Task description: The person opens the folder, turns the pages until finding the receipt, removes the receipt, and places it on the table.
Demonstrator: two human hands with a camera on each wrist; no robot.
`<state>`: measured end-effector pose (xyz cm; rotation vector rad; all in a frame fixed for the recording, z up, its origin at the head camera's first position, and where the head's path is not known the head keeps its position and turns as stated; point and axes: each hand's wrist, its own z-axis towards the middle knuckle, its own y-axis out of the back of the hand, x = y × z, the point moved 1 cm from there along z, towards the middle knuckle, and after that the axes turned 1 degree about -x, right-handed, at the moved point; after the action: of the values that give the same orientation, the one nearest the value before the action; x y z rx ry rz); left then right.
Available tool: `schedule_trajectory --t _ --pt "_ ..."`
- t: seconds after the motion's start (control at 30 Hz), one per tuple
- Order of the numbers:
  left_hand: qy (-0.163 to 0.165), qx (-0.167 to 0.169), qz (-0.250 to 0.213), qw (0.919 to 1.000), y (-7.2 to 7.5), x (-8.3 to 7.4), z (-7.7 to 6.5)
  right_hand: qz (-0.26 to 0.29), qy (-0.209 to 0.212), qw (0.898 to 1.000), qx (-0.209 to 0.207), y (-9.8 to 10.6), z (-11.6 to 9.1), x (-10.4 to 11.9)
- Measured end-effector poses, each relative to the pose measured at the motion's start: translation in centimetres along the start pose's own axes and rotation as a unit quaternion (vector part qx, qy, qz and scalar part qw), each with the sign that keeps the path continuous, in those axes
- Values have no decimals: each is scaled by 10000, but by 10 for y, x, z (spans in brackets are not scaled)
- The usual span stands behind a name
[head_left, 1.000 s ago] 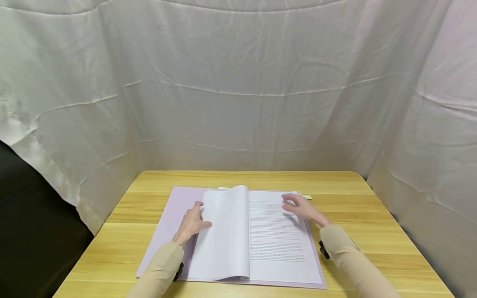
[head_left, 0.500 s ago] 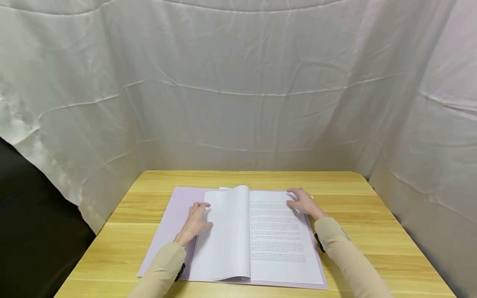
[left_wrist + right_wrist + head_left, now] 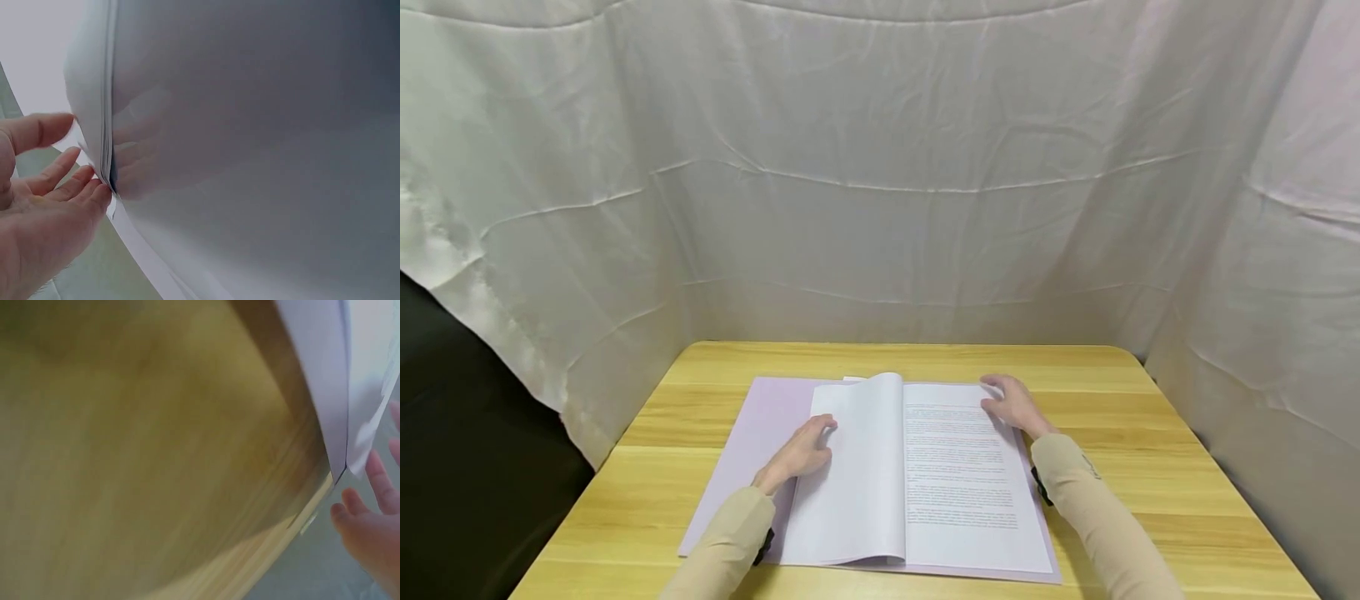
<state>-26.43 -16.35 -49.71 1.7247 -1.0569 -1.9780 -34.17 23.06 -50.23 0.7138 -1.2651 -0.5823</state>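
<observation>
An open lilac folder (image 3: 778, 400) lies on the wooden table. In its right half is a printed page (image 3: 962, 467) with lines of text. Turned over to the left are blank white sheets (image 3: 850, 475), bulging near the spine. At their left edge my left hand (image 3: 799, 450) has its fingers extended; in the left wrist view the fingertips touch the sheet edges while the thumb stands apart. Over the upper right corner of the printed page is my right hand (image 3: 1015, 404), thumb and fingers spread; a finger meets the page edge in the right wrist view (image 3: 375, 531).
The wooden table (image 3: 1150, 467) extends around the folder on all sides. Pale curtains (image 3: 887, 208) hang behind and at both sides. Dark material (image 3: 467, 467) shows at the far left. A small white tab (image 3: 853, 379) sticks out above the folder's top edge.
My right hand has moved slightly up and outward to the page's corner. My left hand has shifted a little right over the turned sheets, its fingers drawn closer together.
</observation>
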Motion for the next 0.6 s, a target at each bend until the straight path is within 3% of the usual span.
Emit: schedule_trajectory --t 0.27,0.6 --pt "219 239 -151 9994 2 1 -1 6 -261 9992 -293 1 1 2" --pt "189 285 -37 9994 1 0 0 58 -556 9970 -527 3 3 5"
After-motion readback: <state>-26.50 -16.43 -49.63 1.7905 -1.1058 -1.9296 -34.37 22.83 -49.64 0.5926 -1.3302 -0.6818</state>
